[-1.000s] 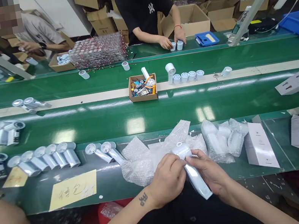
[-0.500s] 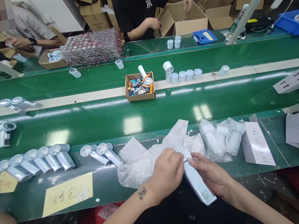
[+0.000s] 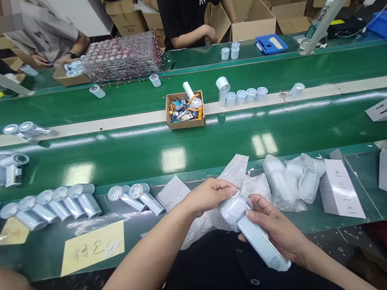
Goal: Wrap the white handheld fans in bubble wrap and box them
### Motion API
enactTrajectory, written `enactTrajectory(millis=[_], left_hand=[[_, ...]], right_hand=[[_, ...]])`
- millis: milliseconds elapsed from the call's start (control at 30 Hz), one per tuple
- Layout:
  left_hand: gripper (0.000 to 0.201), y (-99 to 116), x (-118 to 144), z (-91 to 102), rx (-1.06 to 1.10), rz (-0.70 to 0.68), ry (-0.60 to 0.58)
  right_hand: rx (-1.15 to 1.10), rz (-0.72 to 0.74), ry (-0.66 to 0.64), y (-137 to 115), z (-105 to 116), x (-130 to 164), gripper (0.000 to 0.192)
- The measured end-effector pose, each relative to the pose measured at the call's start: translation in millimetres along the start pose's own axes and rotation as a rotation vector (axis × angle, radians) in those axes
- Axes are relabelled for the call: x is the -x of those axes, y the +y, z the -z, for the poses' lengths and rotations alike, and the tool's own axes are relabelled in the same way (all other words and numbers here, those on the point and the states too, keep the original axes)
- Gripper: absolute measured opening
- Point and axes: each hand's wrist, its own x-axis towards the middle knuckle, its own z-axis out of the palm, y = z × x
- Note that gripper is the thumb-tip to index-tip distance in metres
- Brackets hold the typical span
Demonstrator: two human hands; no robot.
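A pale blue hair dryer (image 3: 261, 243) with a rounded head is held tilted in front of my body, its handle pointing down to the right. My right hand (image 3: 273, 223) is wrapped round the handle just below the head. At the head's upper edge, the fingers of my left hand (image 3: 213, 195) are pinched together. A whitish, crinkled surface shows on the head; whether it is clear wrapping I cannot tell. Behind my hands lie bubble wrap bags (image 3: 175, 193) on the bench. Two similar hair dryers (image 3: 146, 199) rest to their left.
Wrapped pieces (image 3: 278, 182) and a white box (image 3: 339, 189) stand to the right. A row of hair dryers (image 3: 54, 205) and a handwritten yellow sheet (image 3: 92, 248) lie left. A carton of parts (image 3: 186, 122) sits mid-line. Across it, a co-worker (image 3: 177, 12) stands by open cartons.
My left hand has changed from a fist over the hair dryer's head to a pinch at its upper edge, uncovering more of the head. The view has shifted slightly.
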Motion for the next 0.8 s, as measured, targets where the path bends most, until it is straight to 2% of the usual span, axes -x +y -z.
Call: enactTrajectory(millis=[33,100,200,267,300,333,400,467,500,567,667,733,800], left_hand=[[0.017,1.1,-1.3,-1.4,-0.047,-0.052,0.004],[0.012,3.5,0.9,-8.6,-0.182,-0.222,0.089],[0.014,5.2,22.2,-17.6,-0.355,-0.552,0.312],[0.015,-1.8,48.4,-11.2,-0.342,-0.643,0.522],[0.014,-10.0,63.9,-2.6,-0.282,-0.606,0.656],[0.013,-21.9,80.4,9.3,-0.190,-0.510,0.804],[0.016,-56.6,115.6,38.7,0.060,-0.180,1.120],[0.019,-100.4,151.1,67.2,0.264,0.202,1.332],[0.020,-123.2,167.0,78.3,0.298,0.308,1.398],[0.021,-165.2,190.6,91.7,0.319,0.449,1.488],[0.016,-212.3,201.2,95.3,0.293,0.566,1.554],[0.013,-231.7,199.1,94.2,0.257,0.650,1.564],[0.021,-242.4,198.4,95.4,0.202,0.742,1.548]], right_hand=[[0.017,-0.001,0.011,0.5,-0.3,-0.7,0.052],[0.046,-0.012,0.037,1.1,-0.3,-2.9,0.051],[0.061,-0.030,0.055,-0.2,0.9,-5.1,0.052],[0.080,-0.021,0.098,-2.1,3.3,-3.1,0.053],[0.101,-0.007,0.136,-3.1,5.3,-0.9,0.054],[0.126,0.011,0.183,-4.0,7.7,1.9,0.054],[0.170,0.031,0.272,-5.8,13.7,7.1,0.054],[0.190,0.005,0.328,-7.1,18.6,9.4,0.054],[0.196,-0.021,0.349,-7.4,19.5,9.2,0.056],[0.218,-0.068,0.375,-6.9,16.8,7.6,0.059],[0.267,-0.075,0.370,-4.3,7.9,5.4,0.055],[0.290,-0.081,0.347,-2.3,7.3,3.6,0.054],[0.307,-0.104,0.329,-0.4,15.5,0.6,0.055]])
